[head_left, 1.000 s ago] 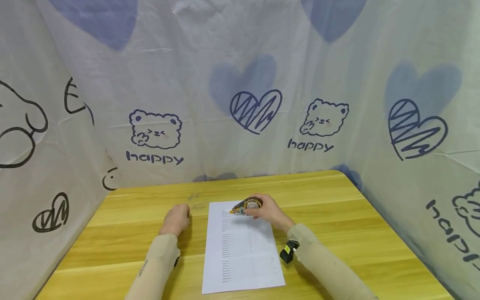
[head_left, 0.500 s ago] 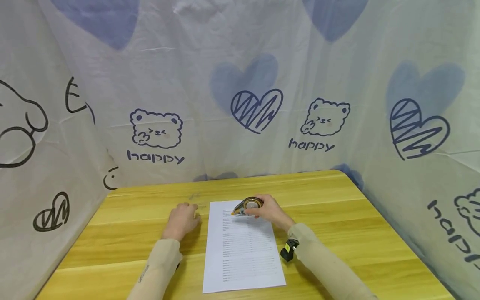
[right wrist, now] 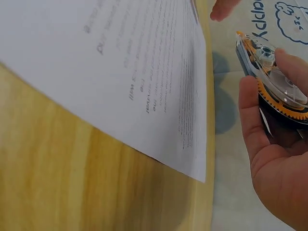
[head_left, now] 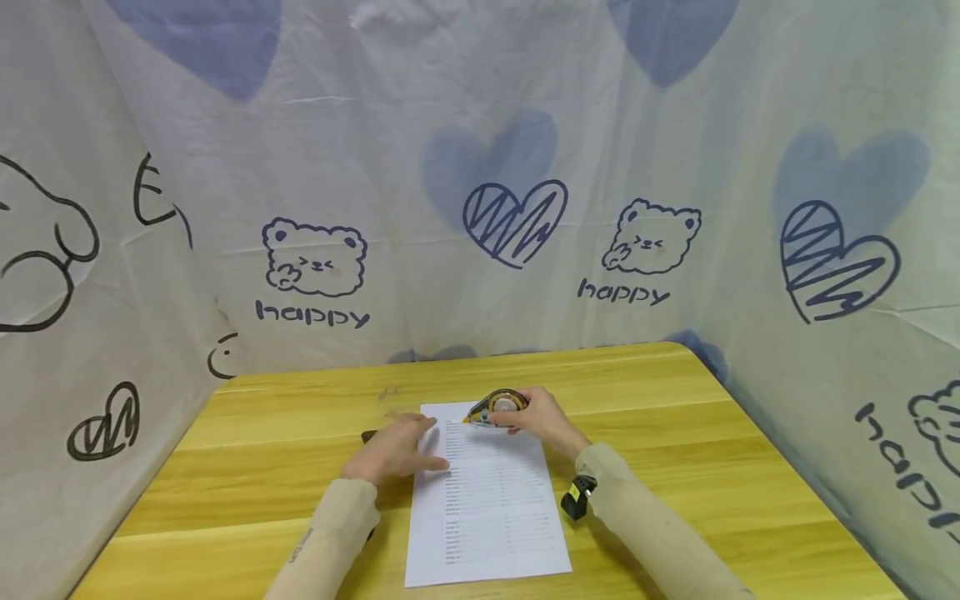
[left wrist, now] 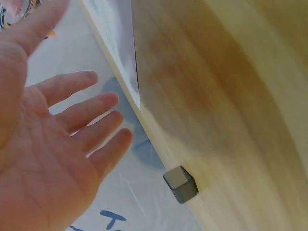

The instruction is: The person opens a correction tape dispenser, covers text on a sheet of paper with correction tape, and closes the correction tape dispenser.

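Note:
A printed white sheet (head_left: 495, 508) lies on the wooden table. My right hand (head_left: 546, 418) (right wrist: 276, 159) grips a correction tape dispenser (head_left: 498, 407) (right wrist: 274, 72) with clear casing and orange gear, its orange tip over the sheet's upper part. Over the sheet's upper left edge reaches my left hand (head_left: 397, 450), holding nothing; whether it touches the paper I cannot tell. In the left wrist view the fingers of that left hand (left wrist: 62, 139) are spread and extended.
A small dark block (left wrist: 181, 184) is at the table edge in the left wrist view; a dark object (head_left: 368, 436) shows behind my left hand. A patterned white curtain (head_left: 420, 275) surrounds the wooden table (head_left: 675, 442).
My left hand has moved right from the bare table to the sheet's left edge, its curled fingers now spread. The right hand, with the dispenser, has barely shifted.

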Demonstrator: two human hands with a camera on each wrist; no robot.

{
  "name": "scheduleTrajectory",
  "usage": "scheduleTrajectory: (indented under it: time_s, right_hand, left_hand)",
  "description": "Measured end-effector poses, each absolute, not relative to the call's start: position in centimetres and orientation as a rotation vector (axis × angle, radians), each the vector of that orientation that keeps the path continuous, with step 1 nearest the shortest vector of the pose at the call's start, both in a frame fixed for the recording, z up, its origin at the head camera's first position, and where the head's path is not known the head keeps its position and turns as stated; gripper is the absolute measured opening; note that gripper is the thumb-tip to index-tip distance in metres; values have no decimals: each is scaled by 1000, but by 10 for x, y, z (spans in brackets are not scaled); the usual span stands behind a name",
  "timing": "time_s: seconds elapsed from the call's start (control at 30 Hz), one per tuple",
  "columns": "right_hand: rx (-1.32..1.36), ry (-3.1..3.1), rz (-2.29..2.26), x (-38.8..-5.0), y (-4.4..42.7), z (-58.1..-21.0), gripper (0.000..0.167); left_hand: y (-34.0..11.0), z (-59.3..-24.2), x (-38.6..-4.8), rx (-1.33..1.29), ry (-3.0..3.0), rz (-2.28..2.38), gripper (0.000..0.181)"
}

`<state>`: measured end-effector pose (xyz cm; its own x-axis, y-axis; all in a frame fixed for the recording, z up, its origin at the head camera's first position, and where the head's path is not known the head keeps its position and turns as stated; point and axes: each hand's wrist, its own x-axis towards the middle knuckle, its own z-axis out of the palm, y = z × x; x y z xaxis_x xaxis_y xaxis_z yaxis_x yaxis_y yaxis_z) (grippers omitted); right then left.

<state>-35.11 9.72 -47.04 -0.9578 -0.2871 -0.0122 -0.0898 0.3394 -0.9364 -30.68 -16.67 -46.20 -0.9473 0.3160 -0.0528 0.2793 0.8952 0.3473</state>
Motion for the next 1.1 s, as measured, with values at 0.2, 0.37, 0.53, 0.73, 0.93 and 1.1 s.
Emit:
scheduleTrajectory:
  time_s: [0.2, 0.37, 0.53, 0.73, 0.93, 1.1]
  right_hand:
    - [-326, 2348, -1700, -352, 99, -472, 40]
    - [-394, 2326, -1661, -354, 97, -475, 38]
    - [-528, 2339, -1594, -356, 94, -477, 31]
    - [-570, 2400, -1525, -359, 90, -481, 29]
    - [-596, 2430, -1450, -361, 83, -481, 28]
    - [-673, 2492, -1361, -364, 80, -479, 22]
  left_hand:
    - [-159, -465, -301, 428, 2852, 467, 102]
    - [-156, -466, -300, 398, 2822, 420, 107]
    - [-154, -468, -301, 382, 2806, 346, 108]
    - [-152, -470, -301, 368, 2810, 338, 107]
    - [-150, -469, -301, 355, 2815, 338, 106]
    - [-150, -469, -301, 365, 2826, 329, 105]
